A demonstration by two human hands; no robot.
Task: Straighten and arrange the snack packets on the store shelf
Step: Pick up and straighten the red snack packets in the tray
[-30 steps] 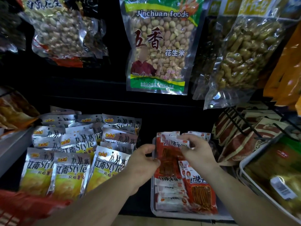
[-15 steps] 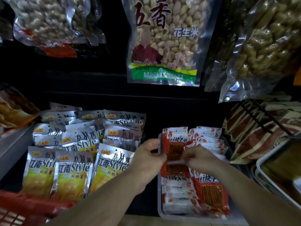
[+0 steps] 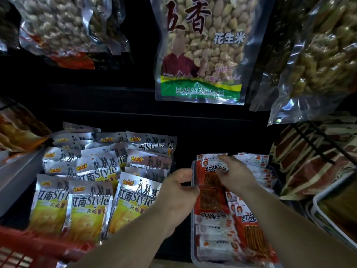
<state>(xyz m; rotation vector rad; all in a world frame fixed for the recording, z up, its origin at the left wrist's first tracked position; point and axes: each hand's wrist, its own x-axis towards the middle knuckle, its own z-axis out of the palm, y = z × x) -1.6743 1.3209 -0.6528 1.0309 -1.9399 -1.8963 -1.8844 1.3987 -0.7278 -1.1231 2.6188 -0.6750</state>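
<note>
Both forearms reach in from below, bare, toward a clear plastic tray (image 3: 191,225) on the shelf (image 3: 116,117). The left hand (image 3: 177,192) sits at the tray's left rim, knuckles up. Its thumb and curled fingers close in a pinch on the left edge of a red packet (image 3: 209,198). The right hand (image 3: 236,176) lies across the top of that same packet. Its first finger is stretched out toward the back and the other fingers are bent down onto the wrapper. I cannot tell whether it grips the packet or only rests there.

The packet is flat, glossy and red, with a white top band and a see-through window showing thin brown sticks. It lies at the back left of the tray. More red packets (image 3: 251,235) like it fill the tray in overlapping rows, and some at the front left lie the other way round.

Left of the tray lie crinkly silver and yellow packets (image 3: 90,206), overlapped in loose rows. Above hangs a clear bag of pale peanuts (image 3: 201,49) with a green band at the bottom. At the bottom left is the corner of a red plastic basket (image 3: 23,250). On the right, flat brown-red packs (image 3: 309,171) lean under a black wire rack (image 3: 316,140).
</note>
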